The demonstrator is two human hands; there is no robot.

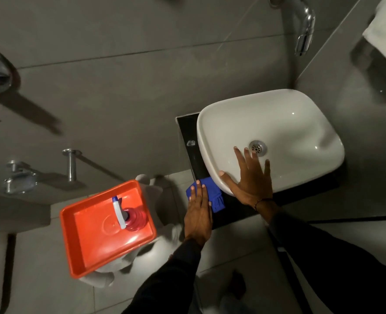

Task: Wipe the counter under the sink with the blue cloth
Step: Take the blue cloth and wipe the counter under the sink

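Head | left hand [198,215] flat on blue cloth [214,196] | counter [188,130] corner

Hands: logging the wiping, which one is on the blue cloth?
The left hand presses the blue cloth; the right hand rests on the sink.

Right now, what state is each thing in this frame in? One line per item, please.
Blue cloth: bunched, pressed flat on the counter under the left hand.
Left hand: flat on the cloth, fingers extended.
Right hand: open, spread on the sink's front rim.
White sink: empty, drain open.
Black counter: partly hidden by the sink.
Faucet: no water running.
Spray bottle: inside the orange tub.
Orange tub: open.
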